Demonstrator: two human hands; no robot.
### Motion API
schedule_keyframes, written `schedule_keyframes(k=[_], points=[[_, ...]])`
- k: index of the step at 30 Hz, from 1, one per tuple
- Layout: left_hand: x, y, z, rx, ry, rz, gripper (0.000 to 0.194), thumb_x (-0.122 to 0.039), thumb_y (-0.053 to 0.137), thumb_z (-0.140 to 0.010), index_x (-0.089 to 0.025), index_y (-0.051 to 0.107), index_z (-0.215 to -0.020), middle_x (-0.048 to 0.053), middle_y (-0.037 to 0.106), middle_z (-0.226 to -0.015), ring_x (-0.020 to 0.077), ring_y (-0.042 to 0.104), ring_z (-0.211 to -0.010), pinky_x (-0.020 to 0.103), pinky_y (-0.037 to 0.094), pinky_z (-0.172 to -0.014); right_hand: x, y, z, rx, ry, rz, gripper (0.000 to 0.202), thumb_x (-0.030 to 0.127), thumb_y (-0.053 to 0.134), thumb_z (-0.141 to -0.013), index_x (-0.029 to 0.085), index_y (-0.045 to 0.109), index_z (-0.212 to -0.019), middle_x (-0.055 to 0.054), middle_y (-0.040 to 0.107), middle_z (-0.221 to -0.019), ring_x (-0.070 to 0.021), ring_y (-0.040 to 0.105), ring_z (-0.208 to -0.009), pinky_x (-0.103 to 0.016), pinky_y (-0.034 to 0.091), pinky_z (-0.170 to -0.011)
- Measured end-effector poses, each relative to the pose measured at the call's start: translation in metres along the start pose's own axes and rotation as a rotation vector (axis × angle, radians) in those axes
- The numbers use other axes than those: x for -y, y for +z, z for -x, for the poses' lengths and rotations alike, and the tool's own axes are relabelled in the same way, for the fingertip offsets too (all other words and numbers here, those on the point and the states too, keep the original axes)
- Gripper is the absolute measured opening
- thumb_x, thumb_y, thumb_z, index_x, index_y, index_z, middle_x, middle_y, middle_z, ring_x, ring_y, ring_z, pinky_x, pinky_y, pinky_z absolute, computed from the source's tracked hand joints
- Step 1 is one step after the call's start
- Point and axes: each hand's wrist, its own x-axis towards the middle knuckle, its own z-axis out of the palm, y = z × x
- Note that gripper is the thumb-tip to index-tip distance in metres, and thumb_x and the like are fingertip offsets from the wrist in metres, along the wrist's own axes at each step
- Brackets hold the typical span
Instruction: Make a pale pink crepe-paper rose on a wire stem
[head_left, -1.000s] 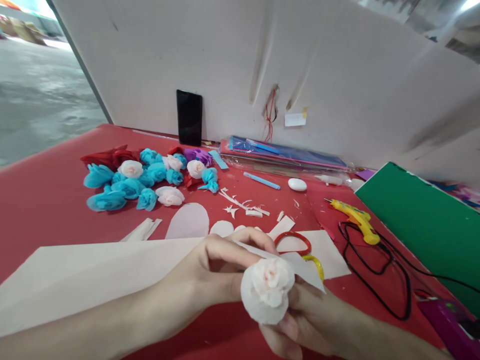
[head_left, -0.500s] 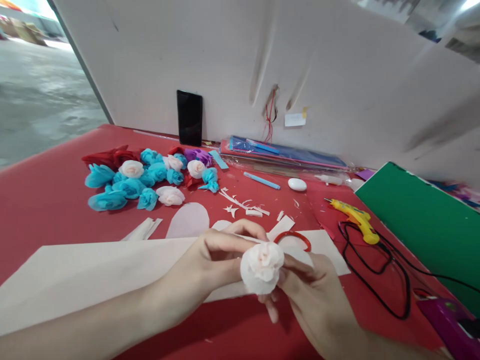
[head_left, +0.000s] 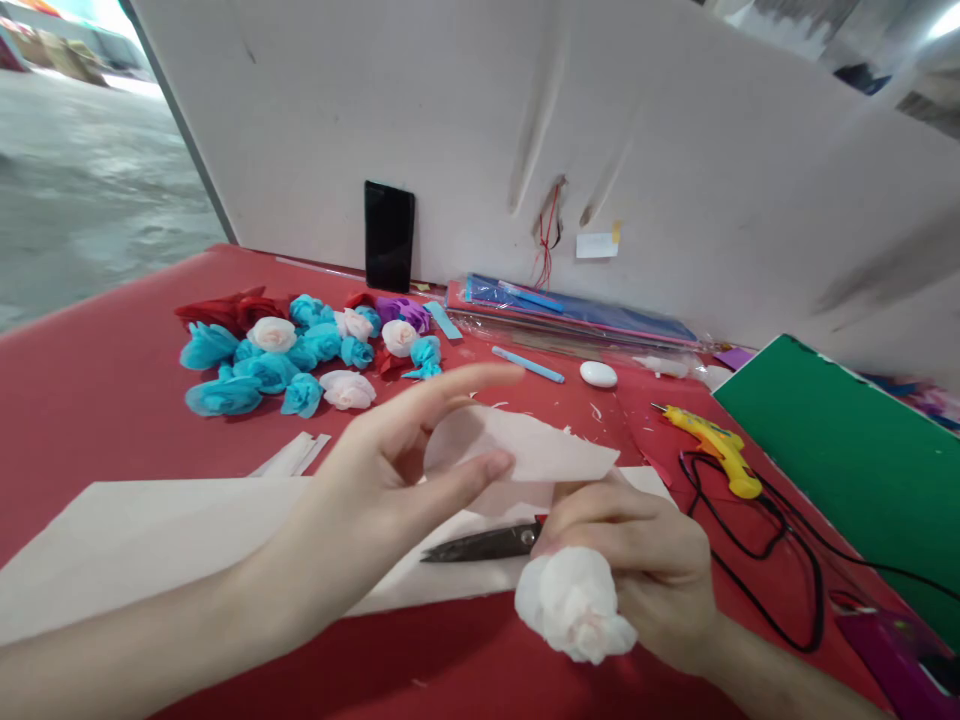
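My left hand (head_left: pixel 405 480) holds a pale, rounded paper petal (head_left: pixel 540 448) between thumb and fingers, its pointed end reaching toward my other hand. My right hand (head_left: pixel 645 560) is closed around the base of a white-pink paper rose (head_left: pixel 576 605), whose head tips down toward me. Whether the right fingers also touch the petal's tip, I cannot tell. Under the hands, a pair of scissors (head_left: pixel 484 543) lies with dark blades pointing left; the right hand hides most of the handles. Beneath is a long sheet of pale paper (head_left: pixel 180 530).
Blue, red, purple and pale paper flowers (head_left: pixel 270 372) cluster at the back left. A yellow glue gun (head_left: pixel 709 440) with a looping black cord lies right, beside a green board (head_left: pixel 847 450). A phone (head_left: pixel 389 237) leans on the wall. A blue pen (head_left: pixel 528 364) and white oval object (head_left: pixel 598 374) lie behind.
The rose has moved down and right, now held only by my right hand and tipped over. My left hand has come away and holds a petal. The scissor blades have come into view.
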Motion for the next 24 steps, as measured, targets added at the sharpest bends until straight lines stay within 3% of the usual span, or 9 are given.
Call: schedule_keyframes(k=[2,3,8,11,14,16,20,22,24], points=[[-0.006,-0.006,-0.003,-0.061,0.061,-0.097,0.058,-0.039,0.081,-0.071,-0.05,0.062,-0.124,-0.008,0.065,-0.077,0.0085,0.04,-0.049,0.015,0.043,-0.047,-0.004,0.0,0.003,-0.037,-0.005,0.036,0.015,0.028,0.065,-0.093,0.028,0.078,-0.101,-0.004,0.068,-0.078,-0.0159,0.062,-0.07,-0.031,0.052,-0.066],[-0.009,-0.008,-0.004,-0.065,0.075,-0.13,0.058,-0.04,0.081,-0.07,-0.049,0.063,-0.124,-0.007,0.068,-0.08,0.0093,0.044,-0.05,0.017,0.046,-0.048,-0.005,0.0,0.004,-0.058,-0.001,0.053,0.016,0.028,0.065,-0.093,0.03,0.078,-0.102,-0.003,0.063,-0.08,-0.0159,0.061,-0.073,-0.03,0.052,-0.066],[-0.015,-0.012,-0.009,-0.002,0.127,-0.299,0.008,-0.041,0.079,-0.071,-0.038,0.08,-0.079,-0.007,0.071,-0.064,0.0098,0.055,-0.055,0.011,0.041,-0.046,-0.013,0.003,0.007,-0.135,0.041,0.071,0.022,0.029,0.066,-0.093,0.043,0.076,-0.105,-0.004,0.054,-0.106,-0.0178,0.057,-0.101,-0.035,0.052,-0.089],[-0.013,-0.012,-0.011,0.012,0.092,-0.261,0.018,-0.04,0.081,-0.069,-0.038,0.079,-0.087,-0.008,0.066,-0.056,0.0077,0.051,-0.045,0.01,0.037,-0.039,-0.013,0.007,0.005,-0.081,0.129,0.01,0.022,0.029,0.066,-0.092,0.046,0.076,-0.104,-0.003,0.056,-0.124,-0.02,0.057,-0.111,-0.039,0.05,-0.096],[-0.008,-0.013,-0.012,0.023,0.015,-0.223,0.037,-0.043,0.083,-0.065,-0.038,0.075,-0.1,-0.008,0.062,-0.052,0.0086,0.051,-0.041,0.01,0.037,-0.034,-0.008,0.009,0.003,-0.002,0.205,-0.027,0.019,0.032,0.063,-0.094,0.039,0.078,-0.103,-0.005,0.07,-0.105,-0.0209,0.063,-0.098,-0.036,0.054,-0.083],[-0.006,-0.013,-0.012,0.071,-0.039,-0.215,0.038,-0.046,0.083,-0.064,-0.037,0.075,-0.1,-0.007,0.066,-0.058,0.0101,0.058,-0.046,0.01,0.041,-0.037,-0.004,0.01,0.001,0.003,0.198,-0.02,0.021,0.033,0.059,-0.096,0.035,0.079,-0.104,-0.005,0.075,-0.087,-0.0209,0.063,-0.086,-0.034,0.054,-0.076],[-0.004,-0.007,-0.01,0.212,-0.165,-0.009,0.021,-0.034,0.078,-0.073,-0.034,0.077,-0.094,-0.007,0.078,-0.086,0.0157,0.073,-0.078,0.012,0.055,-0.059,0.001,0.011,-0.001,-0.048,0.175,0.024,0.022,0.03,0.059,-0.096,0.032,0.08,-0.102,-0.004,0.075,-0.075,-0.0193,0.06,-0.074,-0.03,0.052,-0.067],[-0.003,-0.003,-0.009,0.299,-0.213,0.078,0.015,-0.026,0.072,-0.078,-0.029,0.078,-0.091,-0.007,0.077,-0.082,0.0175,0.075,-0.082,0.016,0.058,-0.066,0.002,0.011,-0.002,-0.076,0.187,0.04,0.022,0.03,0.058,-0.097,0.031,0.08,-0.1,-0.003,0.074,-0.074,-0.0184,0.058,-0.072,-0.029,0.051,-0.065],[0.0,0.0,-0.009,0.319,-0.178,0.093,0.011,-0.024,0.068,-0.08,-0.027,0.077,-0.086,-0.008,0.075,-0.072,0.0164,0.074,-0.075,0.017,0.058,-0.061,0.004,0.011,-0.002,-0.088,0.21,0.031,0.024,0.035,0.057,-0.098,0.032,0.081,-0.099,-0.003,0.073,-0.074,-0.0177,0.056,-0.071,-0.028,0.051,-0.066]])
